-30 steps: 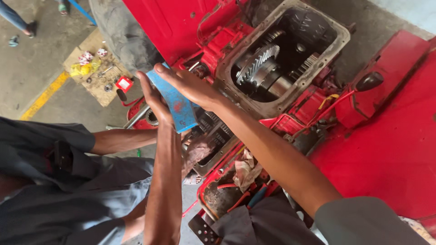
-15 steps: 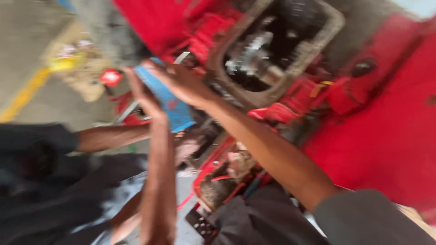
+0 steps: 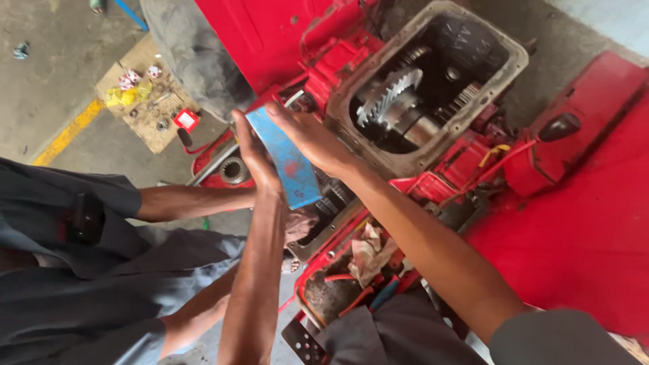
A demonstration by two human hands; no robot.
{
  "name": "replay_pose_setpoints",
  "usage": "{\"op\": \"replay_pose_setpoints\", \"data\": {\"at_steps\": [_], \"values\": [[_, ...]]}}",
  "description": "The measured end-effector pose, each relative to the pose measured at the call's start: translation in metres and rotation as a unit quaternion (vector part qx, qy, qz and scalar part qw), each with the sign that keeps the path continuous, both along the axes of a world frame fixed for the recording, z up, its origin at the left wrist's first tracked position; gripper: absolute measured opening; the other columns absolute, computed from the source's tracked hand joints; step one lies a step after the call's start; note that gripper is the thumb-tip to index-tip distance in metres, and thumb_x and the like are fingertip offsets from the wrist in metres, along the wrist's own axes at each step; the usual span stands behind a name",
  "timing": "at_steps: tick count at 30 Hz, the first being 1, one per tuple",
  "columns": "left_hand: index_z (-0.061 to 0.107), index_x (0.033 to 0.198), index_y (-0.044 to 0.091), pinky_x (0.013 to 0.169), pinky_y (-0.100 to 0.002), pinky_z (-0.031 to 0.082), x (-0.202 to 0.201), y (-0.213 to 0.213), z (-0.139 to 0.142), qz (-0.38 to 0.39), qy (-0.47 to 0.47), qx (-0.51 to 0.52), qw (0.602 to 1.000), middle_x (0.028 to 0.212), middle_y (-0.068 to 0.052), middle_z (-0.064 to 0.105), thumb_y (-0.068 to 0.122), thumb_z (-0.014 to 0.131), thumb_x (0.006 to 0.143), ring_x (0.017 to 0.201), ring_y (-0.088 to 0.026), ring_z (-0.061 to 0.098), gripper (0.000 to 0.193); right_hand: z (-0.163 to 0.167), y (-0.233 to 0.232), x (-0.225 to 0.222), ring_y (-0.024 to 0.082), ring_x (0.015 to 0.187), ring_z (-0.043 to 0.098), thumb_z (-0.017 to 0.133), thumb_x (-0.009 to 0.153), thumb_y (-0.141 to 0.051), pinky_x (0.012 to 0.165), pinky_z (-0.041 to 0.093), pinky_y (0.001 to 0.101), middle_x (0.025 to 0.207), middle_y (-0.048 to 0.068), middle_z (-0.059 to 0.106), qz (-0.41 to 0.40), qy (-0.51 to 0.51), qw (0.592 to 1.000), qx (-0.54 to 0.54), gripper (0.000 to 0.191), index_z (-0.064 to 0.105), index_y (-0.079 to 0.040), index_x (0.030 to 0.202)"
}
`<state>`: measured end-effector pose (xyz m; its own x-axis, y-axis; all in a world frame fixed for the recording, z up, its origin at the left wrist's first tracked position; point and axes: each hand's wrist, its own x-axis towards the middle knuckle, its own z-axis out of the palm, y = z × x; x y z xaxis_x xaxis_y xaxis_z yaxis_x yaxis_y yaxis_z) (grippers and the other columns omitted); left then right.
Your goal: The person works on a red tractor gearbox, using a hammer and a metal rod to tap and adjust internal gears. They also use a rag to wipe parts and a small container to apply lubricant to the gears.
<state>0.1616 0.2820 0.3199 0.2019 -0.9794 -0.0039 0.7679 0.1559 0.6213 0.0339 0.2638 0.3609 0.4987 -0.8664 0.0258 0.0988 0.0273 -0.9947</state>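
Head view: both forearms were raised, left hand (image 3: 253,159) and right hand (image 3: 307,138) pressed flat on opposite faces of a blue rectangular block (image 3: 287,162), fingers straight and together, clamping it between palms; block sat above the red machine, just left of the open gear housing (image 3: 503,51)

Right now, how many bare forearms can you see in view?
4. The person's own two rise to the blue box: left forearm, right forearm. A co-worker's two lie at left: upper, lower. Others may be hidden.
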Motion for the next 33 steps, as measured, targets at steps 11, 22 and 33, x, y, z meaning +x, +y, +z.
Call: {"op": "replay_pose_setpoints", "data": {"at_steps": [11, 22, 33], "values": [[0.066, 0.105, 0.011, 0.082, -0.032, 0.052, 0.003, 0.000, -0.017, 0.030, -0.013, 0.000, 0.999, 0.094, -0.001, 0.067, 0.055, 0.051, 0.103, 0.087, -0.015, 0.063, 0.047, -0.010, 0.002, -0.007, 0.013, 0.108, 0.065, 0.041, 0.105, -0.064, 0.093, 0.051, 0.0323, 0.112, 0.004, 0.072, 0.013, -0.021, 0.995, -0.100, 0.071, 0.067, 0.000, 0.121], [0.066, 0.120, 0.010, 0.084, -0.031, 0.054, -0.011, 0.031, 0.007, -0.008, -0.072, 0.124, 0.990, 0.101, 0.001, 0.071, 0.065, 0.041, 0.095, 0.091, -0.012, 0.065, 0.065, -0.003, 0.021, -0.027, 0.009, 0.094, 0.064, 0.047, 0.106, -0.041, 0.085, 0.053, 0.0286, 0.108, -0.001, 0.068, 0.035, -0.061, 0.997, 0.012, 0.047, 0.050, -0.010, 0.142], [0.063, 0.123, 0.010, 0.076, -0.044, 0.054, 0.025, -0.048, -0.226, -0.042, -0.662, 0.043, 0.747, 0.096, -0.018, 0.073, 0.019, 0.065, 0.094, 0.092, -0.034, 0.071, 0.031, 0.081, 0.015, -0.045, 0.023, 0.077, 0.071, 0.052, 0.106, -0.037, 0.074, 0.059, 0.0358, 0.086, 0.015, 0.073, -0.052, -0.073, 0.995, 0.035, 0.043, 0.063, -0.001, 0.126]]}}
